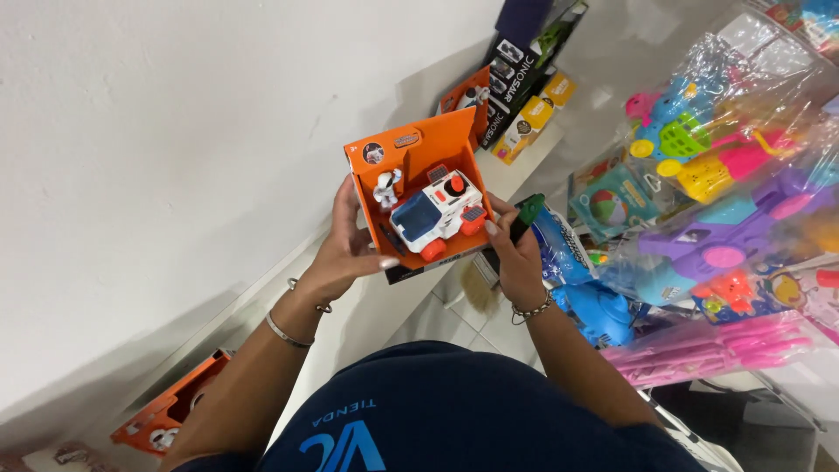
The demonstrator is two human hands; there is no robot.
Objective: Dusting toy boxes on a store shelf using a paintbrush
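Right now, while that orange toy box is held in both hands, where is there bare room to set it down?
The white shelf is bare below the orange toy box, between the left hand and the lower orange box. A smaller bare strip lies before the dark boxes. Right of the right hand, the bagged plastic toys crowd everything.

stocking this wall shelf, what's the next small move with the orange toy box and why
Probably lower the orange toy box onto the white shelf: both the left hand and right hand hold it in the air, just above the shelf's bare stretch.
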